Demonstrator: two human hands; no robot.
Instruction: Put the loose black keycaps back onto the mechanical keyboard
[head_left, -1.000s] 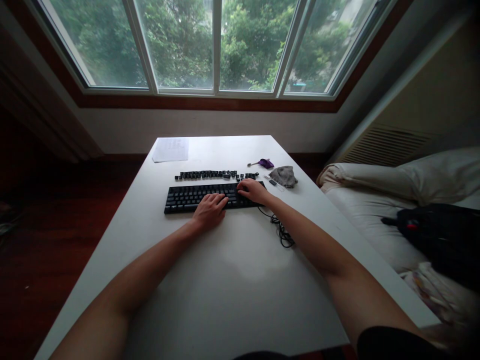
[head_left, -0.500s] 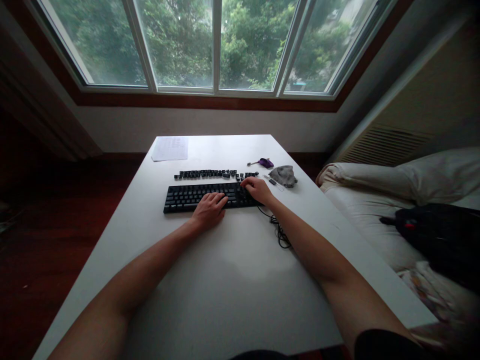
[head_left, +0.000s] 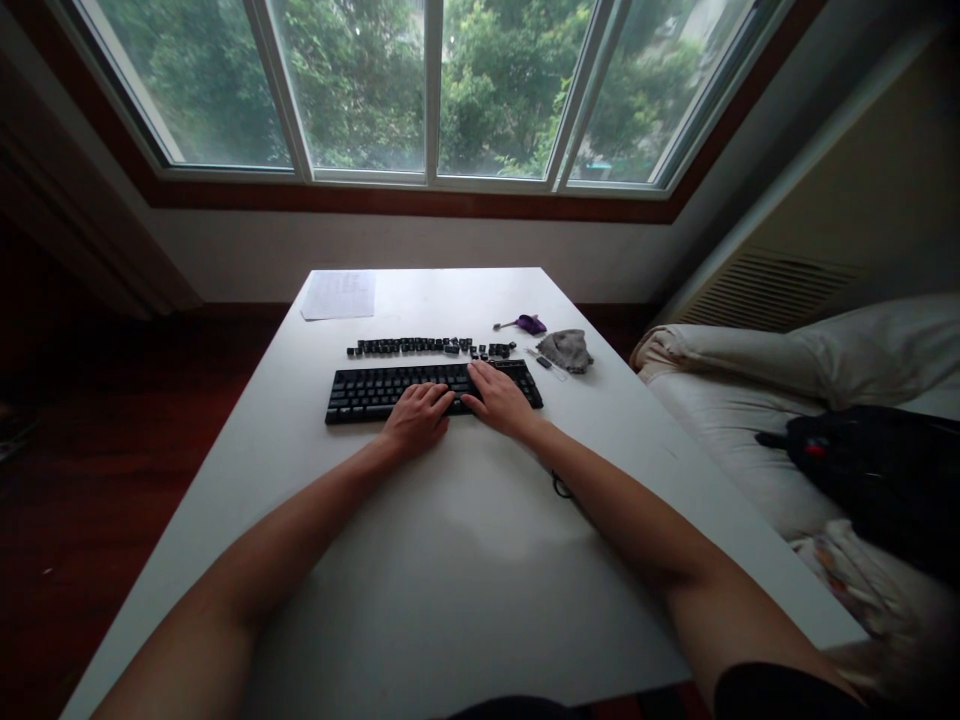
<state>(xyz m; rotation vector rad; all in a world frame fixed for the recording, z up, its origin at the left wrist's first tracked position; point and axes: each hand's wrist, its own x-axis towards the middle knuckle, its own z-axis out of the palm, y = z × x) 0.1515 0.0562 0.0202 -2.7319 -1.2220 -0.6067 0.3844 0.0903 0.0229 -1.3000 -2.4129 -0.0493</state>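
A black keyboard (head_left: 360,393) lies across the white table. My left hand (head_left: 418,413) rests on its front middle, fingers stretched over the keys and nothing held. To its right, my right hand (head_left: 498,395) lies over the keyboard toward its right part, fingers extended and thumb out to the left. The keys under both hands are hidden. Behind the keyboard runs a row of loose black keycaps (head_left: 409,346), a few of them just beyond my right fingertips. Part of a black cable (head_left: 560,486) shows beside my right forearm.
Right of the keycaps lie a grey cloth (head_left: 566,351), a small dark piece with clear plastic (head_left: 545,362) and a purple object with a thin brush-like end (head_left: 531,324). Paper (head_left: 339,295) sits at the table's far left. A black bag (head_left: 870,480) lies on the bed at right.
My right hand has moved left and nearer along the keyboard, and its curled fingers have flattened out. The keyboard's right end now shows. My left hand stays in place.
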